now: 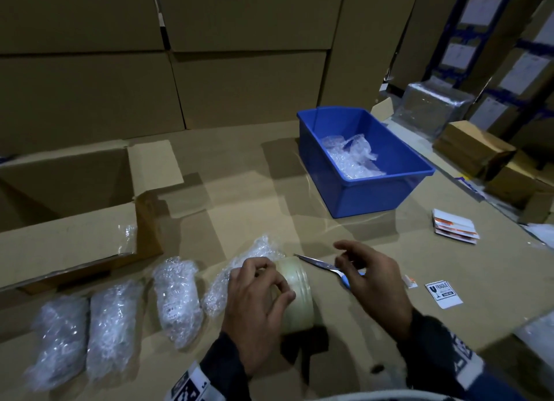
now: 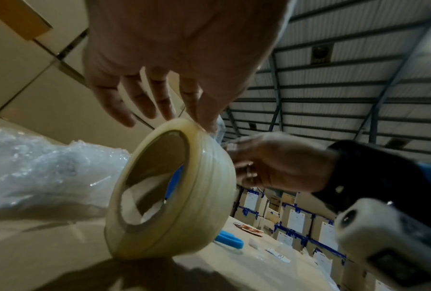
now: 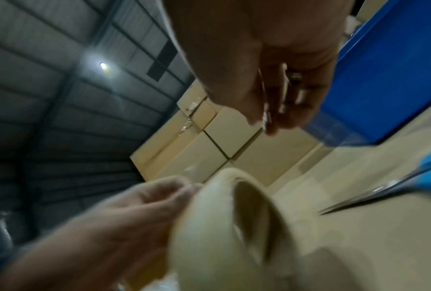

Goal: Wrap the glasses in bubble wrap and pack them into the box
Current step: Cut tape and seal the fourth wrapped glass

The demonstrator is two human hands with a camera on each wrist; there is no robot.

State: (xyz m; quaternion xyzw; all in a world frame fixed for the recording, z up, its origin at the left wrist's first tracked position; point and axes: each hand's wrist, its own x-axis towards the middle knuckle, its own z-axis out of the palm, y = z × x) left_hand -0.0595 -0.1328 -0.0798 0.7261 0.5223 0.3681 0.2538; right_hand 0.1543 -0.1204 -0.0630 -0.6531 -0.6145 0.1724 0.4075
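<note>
We see the left hand (image 1: 254, 304) resting on a roll of clear tape (image 1: 295, 295) that stands on edge on the cardboard-covered desk (image 1: 239, 196); its fingers (image 2: 159, 98) are curled over the top of the roll, steadying it, with the thumb at the roll's rim. The right hand (image 1: 371, 283) hovers just to the right of the roll with its fingers loosely bent and apart from the desk; something thin and clear seems to sit between the thumb and forefinger, but blur in the right wrist view keeps us from telling whether it pinches anything. Under that hand lie blue-handled scissors (image 1: 323, 265), their blades pointing away toward the tape. Immediately behind the left hand lies one bubble-wrapped glass (image 1: 239, 268), touching the roll or nearly so, and three more wrapped glasses (image 1: 177, 298) lie side by side to the left of that hand. Beyond those, further left and away from us, sits the open cardboard box (image 1: 69, 208). Well ahead of the right hand stands a blue plastic bin (image 1: 374, 190) with loose bubble wrap (image 1: 350, 157) inside. To the right of the right hand lies a fragile sticker (image 1: 443, 293), and farther off a small stack of labels (image 1: 454, 226).
</note>
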